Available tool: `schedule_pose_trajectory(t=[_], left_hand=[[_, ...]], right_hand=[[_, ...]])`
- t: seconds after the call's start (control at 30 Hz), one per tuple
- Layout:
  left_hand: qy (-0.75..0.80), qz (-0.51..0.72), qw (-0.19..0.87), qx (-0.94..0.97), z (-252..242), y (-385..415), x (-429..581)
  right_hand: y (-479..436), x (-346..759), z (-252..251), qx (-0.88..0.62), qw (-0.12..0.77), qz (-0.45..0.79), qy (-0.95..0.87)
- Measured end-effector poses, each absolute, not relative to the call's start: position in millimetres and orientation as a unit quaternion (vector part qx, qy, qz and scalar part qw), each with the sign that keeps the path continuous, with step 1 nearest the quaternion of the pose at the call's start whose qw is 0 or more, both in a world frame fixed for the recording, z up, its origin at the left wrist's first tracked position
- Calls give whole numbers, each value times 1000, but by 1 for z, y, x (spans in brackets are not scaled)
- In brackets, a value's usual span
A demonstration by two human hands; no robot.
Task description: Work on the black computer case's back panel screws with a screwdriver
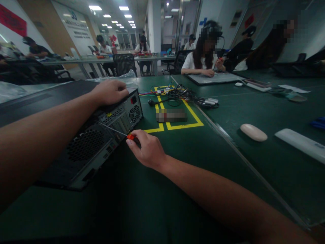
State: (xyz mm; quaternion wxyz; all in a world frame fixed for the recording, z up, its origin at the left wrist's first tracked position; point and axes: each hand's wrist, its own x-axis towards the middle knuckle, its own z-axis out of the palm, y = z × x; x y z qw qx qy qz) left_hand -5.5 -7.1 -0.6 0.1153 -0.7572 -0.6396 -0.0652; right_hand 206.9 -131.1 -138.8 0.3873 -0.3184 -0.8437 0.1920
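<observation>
A black desktop computer case (pixel 99 145) lies at the left with its rear panel facing me, showing a fan grille, a round vent and ports. My left hand (pixel 110 92) presses on its top near the rear edge, fingers curled against it. My right hand (pixel 147 149) is closed around the orange handle of a screwdriver (pixel 114 130). Its long thin shaft points up and left across the rear panel, with the tip by the expansion slots. Whether the tip sits in a screw I cannot tell.
Beyond the case, a tangle of cables (pixel 180 93) and a pixelated object (pixel 172 115) lie by yellow tape (pixel 185 127) on the green table. To the right are a pale mouse (pixel 254 132) and a white bar (pixel 302 144). A co-worker (pixel 203 56) works across the table.
</observation>
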Motion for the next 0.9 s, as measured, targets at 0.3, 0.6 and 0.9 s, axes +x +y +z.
schedule_pose_trajectory(t=[0.3, 0.6, 0.9], left_hand=[[-630, -53, 116, -766, 1, -7, -5], [-626, -68, 114, -769, 0, -5, -7], [-625, -64, 116, -769, 0, -7, -6]], right_hand=[[-130, 206, -144, -302, 399, 203, -842], [-128, 206, -145, -299, 394, 164, -854], [-128, 207, -146, -298, 397, 163, -853]])
